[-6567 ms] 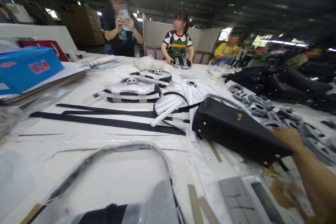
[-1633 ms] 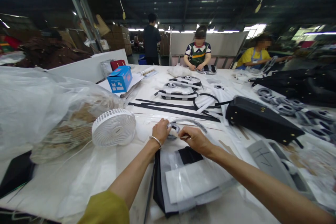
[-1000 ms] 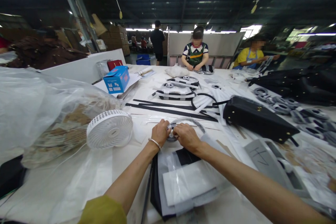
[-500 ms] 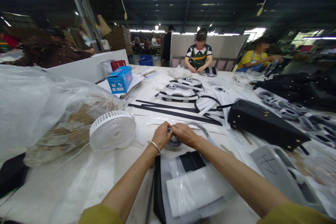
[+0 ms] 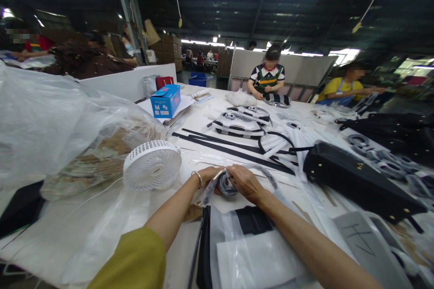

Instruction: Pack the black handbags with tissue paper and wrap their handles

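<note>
In the head view, a dark strap wrapped in clear plastic (image 5: 226, 184) is coiled up in the middle, and its tail curves off to the right behind my right hand. My left hand (image 5: 210, 176), with a bracelet at the wrist, grips the coil's left side, fingers partly hidden behind it. From the right, my right hand (image 5: 247, 183) curls over the coil's other side, fingertips near the left ones. Just below the hands lies a black bag in a clear plastic sleeve (image 5: 252, 221), with a white sheet (image 5: 251, 257) over its lower part.
A white fan (image 5: 152, 165) stands left, beside a large plastic bag of brown paper pieces (image 5: 111, 153). Black strips (image 5: 233, 149) lie beyond the hands. On the right are a black bag (image 5: 359, 180) and a grey bin (image 5: 369, 244). Across the table a person (image 5: 267, 76) works.
The view has shifted, so the scene sits further right. The coil now shows more openly between my hands, with a strap end sticking out at lower left. My left hand has moved behind it.
</note>
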`<action>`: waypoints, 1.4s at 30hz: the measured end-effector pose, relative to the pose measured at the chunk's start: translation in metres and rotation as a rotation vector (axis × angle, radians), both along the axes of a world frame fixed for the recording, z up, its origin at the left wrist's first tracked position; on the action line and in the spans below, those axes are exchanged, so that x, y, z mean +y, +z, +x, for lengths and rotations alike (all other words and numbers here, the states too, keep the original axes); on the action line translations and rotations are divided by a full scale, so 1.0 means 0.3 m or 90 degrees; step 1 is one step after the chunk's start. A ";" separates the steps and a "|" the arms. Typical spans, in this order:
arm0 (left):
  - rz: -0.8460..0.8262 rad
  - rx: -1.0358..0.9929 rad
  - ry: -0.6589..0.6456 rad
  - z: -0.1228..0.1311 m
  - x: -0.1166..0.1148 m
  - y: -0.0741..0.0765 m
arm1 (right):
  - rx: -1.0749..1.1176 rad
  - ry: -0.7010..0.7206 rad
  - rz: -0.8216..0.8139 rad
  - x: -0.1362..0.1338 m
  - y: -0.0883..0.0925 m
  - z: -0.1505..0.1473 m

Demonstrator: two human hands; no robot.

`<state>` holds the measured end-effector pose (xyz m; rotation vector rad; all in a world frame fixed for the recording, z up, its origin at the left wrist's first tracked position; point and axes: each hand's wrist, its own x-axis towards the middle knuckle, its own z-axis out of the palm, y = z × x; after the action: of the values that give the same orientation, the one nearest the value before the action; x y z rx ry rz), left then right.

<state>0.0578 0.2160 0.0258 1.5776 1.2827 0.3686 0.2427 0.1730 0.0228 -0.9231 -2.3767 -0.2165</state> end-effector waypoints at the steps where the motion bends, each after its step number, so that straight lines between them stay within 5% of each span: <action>1: -0.021 -0.021 -0.017 0.010 0.004 0.001 | -0.005 0.004 0.002 -0.001 0.000 0.002; 7: -0.025 -0.049 -0.043 0.054 0.044 -0.024 | -0.042 0.004 0.019 -0.017 -0.004 0.014; 12: 0.026 0.040 -0.029 0.064 0.071 -0.058 | -0.032 0.034 -0.064 -0.009 -0.040 0.034; 18: 0.119 0.101 -0.009 0.067 0.033 -0.040 | 0.059 0.044 -0.175 0.021 -0.079 0.047; 26: 0.178 0.092 0.040 0.072 -0.013 -0.033 | 0.120 -0.110 -0.429 0.039 0.025 0.024; 32: 0.178 0.071 0.053 0.068 -0.008 -0.050 | 0.175 -0.149 -0.485 0.045 0.041 0.001; 37: 0.182 0.054 0.069 0.072 -0.009 -0.062 | 0.287 -0.268 -0.451 0.030 0.011 -0.015; 42: 0.179 0.035 0.082 0.073 -0.002 -0.071 | 0.193 -0.191 -0.326 0.018 -0.013 -0.018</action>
<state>0.0796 0.2156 0.0044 1.7522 1.4268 0.6119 0.2374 0.1784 0.0189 -1.4355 -2.0320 0.4131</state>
